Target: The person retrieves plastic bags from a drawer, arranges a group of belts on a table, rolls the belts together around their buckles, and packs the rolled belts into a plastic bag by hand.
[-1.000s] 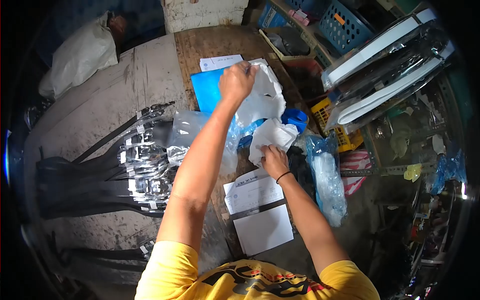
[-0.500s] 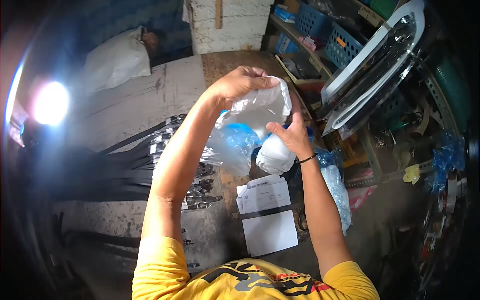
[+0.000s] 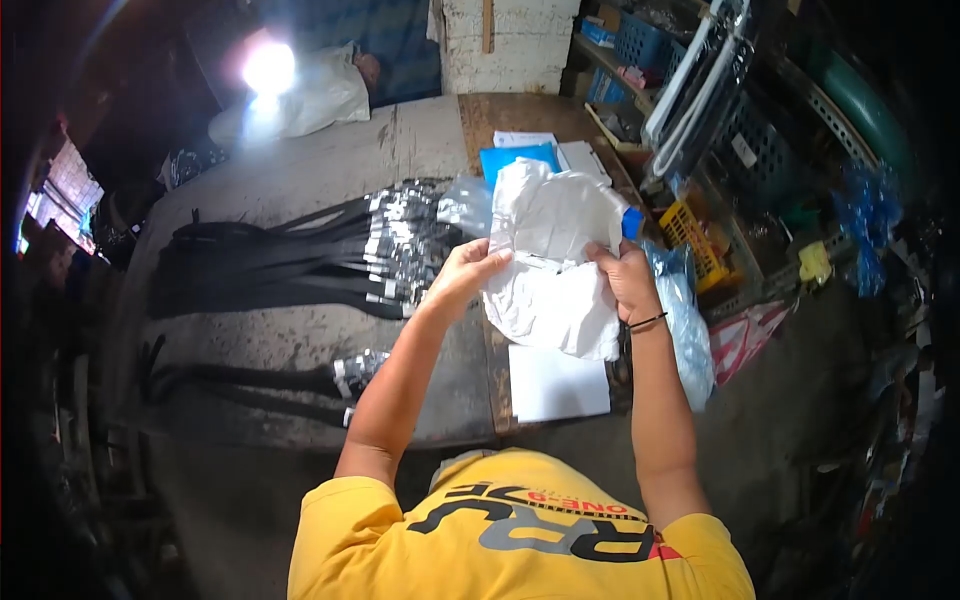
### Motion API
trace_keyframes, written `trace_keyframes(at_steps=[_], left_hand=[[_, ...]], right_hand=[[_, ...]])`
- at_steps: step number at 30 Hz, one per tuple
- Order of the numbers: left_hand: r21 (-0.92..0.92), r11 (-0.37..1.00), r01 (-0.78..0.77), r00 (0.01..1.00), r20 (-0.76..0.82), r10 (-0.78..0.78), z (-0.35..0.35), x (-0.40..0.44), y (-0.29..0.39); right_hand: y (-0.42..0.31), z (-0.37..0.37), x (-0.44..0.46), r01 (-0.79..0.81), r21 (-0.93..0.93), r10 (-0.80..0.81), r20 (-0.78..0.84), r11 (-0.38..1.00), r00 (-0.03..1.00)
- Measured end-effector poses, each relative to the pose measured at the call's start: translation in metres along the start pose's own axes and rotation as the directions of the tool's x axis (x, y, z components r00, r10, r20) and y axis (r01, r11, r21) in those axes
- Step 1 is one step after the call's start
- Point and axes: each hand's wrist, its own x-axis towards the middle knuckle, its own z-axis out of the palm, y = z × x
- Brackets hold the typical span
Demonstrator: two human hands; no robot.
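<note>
A crumpled white plastic bag (image 3: 560, 310) is spread between my two hands over the right part of the table. My left hand (image 3: 466, 275) pinches its left edge, thumb on top. On the opposite edge my right hand (image 3: 628, 282) grips it with thumb and fingers; a dark band circles that wrist. The bag's upper part stands up and its lower part hangs toward me. Behind it lie a blue packet (image 3: 515, 160) and a clear plastic bag (image 3: 466, 205). White paper sheets (image 3: 560, 385) show just below the bag.
Black straps with shiny wrapped ends (image 3: 300, 270) lie in rows across the table (image 3: 420, 130) on the left. At the right are a clear bluish plastic bag (image 3: 685, 330), a yellow basket (image 3: 693, 245) and shelves with blue baskets (image 3: 640, 42). A white sack (image 3: 330, 95) rests at the back.
Both hands have come down and nearer to me with the white bag. My right hand, earlier with its fingers spread beside the bag, now grips its edge. The head view has shifted.
</note>
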Motion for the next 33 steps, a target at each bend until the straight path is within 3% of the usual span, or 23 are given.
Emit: trace_keyframes(at_steps=[2, 4, 6, 8, 9, 10, 11, 14, 15, 16, 17, 18, 19, 20, 23, 24, 25, 26, 28, 29, 30, 32, 33], left_hand=[[-0.079, 0.995, -0.058, 0.997, -0.053, 0.053, 0.007, -0.026, -0.022], [-0.150, 0.982, -0.111, 0.989, -0.118, 0.094, 0.017, -0.056, -0.035], [-0.181, 0.964, -0.193, 0.971, -0.175, 0.162, 0.023, -0.083, -0.044], [-0.187, 0.963, -0.194, 0.961, -0.235, 0.148, 0.021, -0.114, -0.052], [-0.175, 0.972, -0.156, 0.975, -0.184, 0.123, 0.013, -0.130, -0.055], [-0.161, 0.980, -0.116, 0.987, -0.132, 0.095, 0.007, -0.144, -0.058], [-0.331, 0.926, -0.181, 0.984, -0.053, 0.173, 0.008, -0.158, -0.065], [-0.493, 0.865, -0.092, 0.996, -0.045, 0.081, 0.005, -0.201, -0.051], [-0.347, 0.935, -0.075, 0.996, -0.075, 0.052, 0.002, -0.210, -0.048], [-0.345, 0.935, -0.076, 0.995, -0.085, 0.050, 0.006, -0.218, -0.034], [0.016, 1.000, -0.016, 0.999, -0.052, 0.017, 0.008, -0.226, -0.018], [0.376, 0.926, 0.039, 0.999, -0.029, -0.030, 0.006, -0.230, -0.009], [0.471, 0.881, 0.054, 0.992, 0.078, -0.103, -0.006, -0.226, -0.015], [0.468, 0.882, 0.060, 0.991, 0.078, -0.109, -0.007, -0.230, -0.017], [0.559, 0.829, 0.022, 0.973, 0.177, -0.146, 0.000, -0.227, -0.021], [0.481, 0.874, 0.065, 0.955, 0.224, -0.195, -0.008, -0.224, -0.035], [0.402, 0.908, 0.113, 0.932, 0.275, -0.238, -0.013, -0.225, -0.039], [0.365, 0.930, 0.048, 0.975, 0.186, -0.123, -0.020, -0.231, -0.044], [0.144, 0.968, 0.207, 0.977, 0.024, -0.213, -0.051, -0.235, -0.053], [-0.036, 0.988, 0.152, 0.988, -0.015, -0.153, -0.069, -0.235, -0.061], [-0.043, 0.988, 0.150, 0.988, -0.015, -0.151, -0.088, -0.235, -0.064], [-0.100, 0.991, 0.094, 0.990, -0.093, -0.103, -0.121, -0.238, -0.069], [-0.135, 0.987, 0.089, 0.993, -0.060, -0.098, -0.136, -0.240, -0.069]], right_hand=[[0.013, -0.014, -0.024, -0.083, -0.069, 0.082, -0.015, 0.994, 0.997], [0.022, -0.020, -0.056, -0.113, 0.011, 0.113, 0.044, 0.994, 0.993], [0.030, -0.020, -0.091, -0.054, 0.220, 0.027, 0.123, 0.974, 0.992], [0.066, -0.040, -0.104, -0.038, 0.238, 0.007, 0.132, 0.970, 0.991], [0.063, -0.036, -0.117, 0.018, 0.133, -0.035, 0.123, 0.991, 0.992], [0.060, -0.031, -0.129, 0.226, 0.153, -0.250, 0.163, 0.962, 0.954], [0.062, -0.028, -0.137, 0.247, 0.163, -0.273, 0.165, 0.955, 0.948], [0.055, -0.010, -0.164, 0.270, 0.154, -0.297, 0.198, 0.951, 0.934], [0.053, -0.003, -0.171, 0.277, 0.111, -0.296, 0.244, 0.955, 0.924], [0.050, 0.003, -0.176, 0.282, 0.069, -0.290, 0.290, 0.957, 0.912], [0.045, 0.011, -0.181, 0.231, 0.110, -0.256, 0.356, 0.967, 0.899], [0.043, 0.019, -0.182, 0.224, 0.113, -0.250, 0.359, 0.968, 0.899], [0.042, 0.026, -0.181, 0.201, 0.035, -0.193, 0.482, 0.979, 0.855], [0.041, 0.034, -0.179, 0.188, -0.047, -0.124, 0.592, 0.981, 0.797], [0.045, 0.067, -0.169, 0.267, -0.122, -0.119, 0.672, 0.956, 0.731], [0.047, 0.079, -0.165, 0.304, -0.142, -0.118, 0.708, 0.942, 0.697], [0.048, 0.091, -0.162, 0.332, -0.183, -0.134, 0.663, 0.925, 0.737], [0.051, 0.107, -0.164, 0.123, -0.074, -0.062, 0.554, 0.990, 0.831], [0.046, 0.123, -0.162, -0.051, -0.010, 0.052, 0.308, 0.999, 0.950], [0.062, 0.124, -0.161, -0.040, 0.175, -0.010, 0.278, 0.984, 0.961], [0.074, 0.131, -0.165, -0.094, 0.176, 0.056, 0.210, 0.980, 0.976], [0.109, 0.154, -0.178, -0.310, 0.261, 0.244, 0.257, 0.914, 0.935], [0.127, 0.170, -0.183, -0.323, 0.248, 0.260, 0.255, 0.913, 0.932]])
